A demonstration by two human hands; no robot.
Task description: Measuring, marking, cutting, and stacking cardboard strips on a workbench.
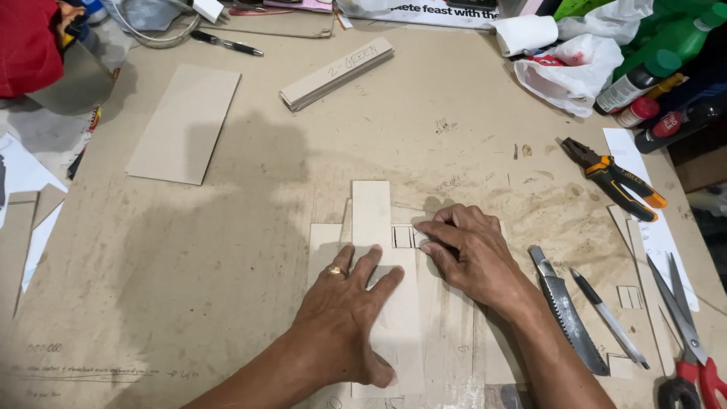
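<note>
Two bare hands work on a tall cardboard strip (382, 250) lying flat on the brown worktable (227, 250); all positions below are given from that strip. Left hand (344, 303), wearing a ring, lies palm-down on the strip's lower half, fingers spread wide, pressing rather than gripping. Right hand (473, 254) sits just right of the strip, fingertips pinched narrowly on a small cardboard piece (405, 237) marked with pencil lines, which touches the strip's right edge.

Right of the strip, near the right forearm, lie a utility knife (568, 310) and a pen (609, 318); further right, at the table edge, red-handled scissors (685, 333). Up and to the right, orange-handled pliers (617, 178) lie well apart from it.

Up and to the left lies a flat cardboard rectangle (184, 123). Beyond the strip's top end sits a stack of cardboard strips (337, 73), with a black pen (226, 43) further back-left. Far right corner: white plastic bags (575, 64) and green bottles (674, 45).
</note>
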